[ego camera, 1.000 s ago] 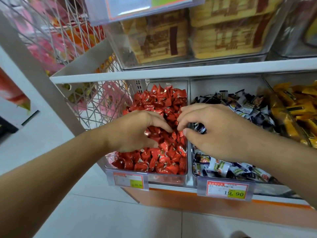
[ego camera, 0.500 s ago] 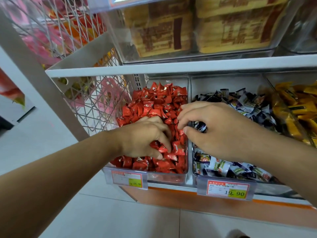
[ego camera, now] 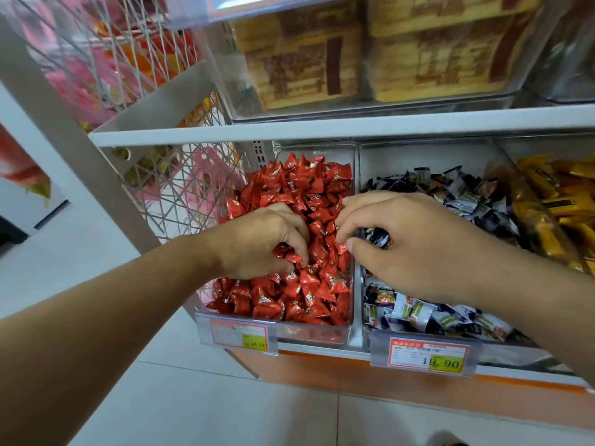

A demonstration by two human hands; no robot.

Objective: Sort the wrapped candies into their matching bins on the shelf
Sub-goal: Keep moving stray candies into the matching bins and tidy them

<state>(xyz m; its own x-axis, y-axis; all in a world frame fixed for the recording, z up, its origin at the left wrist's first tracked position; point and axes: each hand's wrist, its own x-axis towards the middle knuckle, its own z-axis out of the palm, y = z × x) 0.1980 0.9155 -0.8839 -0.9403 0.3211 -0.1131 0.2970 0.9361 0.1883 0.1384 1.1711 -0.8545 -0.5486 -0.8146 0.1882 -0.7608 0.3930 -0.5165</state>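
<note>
I have one view only — a wide-angle camera on the head, facing forward and down, close to the shelf (ego camera: 322,128). Bins fill the frame's centre and right; floor tiles (ego camera: 209,410) cross the bottom — edges bend.

— What sits in the clear bin (ego camera: 350,194) on the left?

— Red wrapped candies (ego camera: 299,185), shiny, pillow-shaped, heaped high toward the back. A few lie curled inside the left hand (ego camera: 257,241), which rests on the heap.

— And the next bin (ego camera: 428,151)?

— Black-and-white wrapped candies (ego camera: 418,312), loosely piled. One dark-wrapped candy (ego camera: 380,237) is pinched in the right hand (ego camera: 418,249), right above the wall between the two bins.

— Further right?

— Yellow wrapped candies (ego camera: 560,201) in a third bin, same shelf (ego camera: 322,130).
</note>
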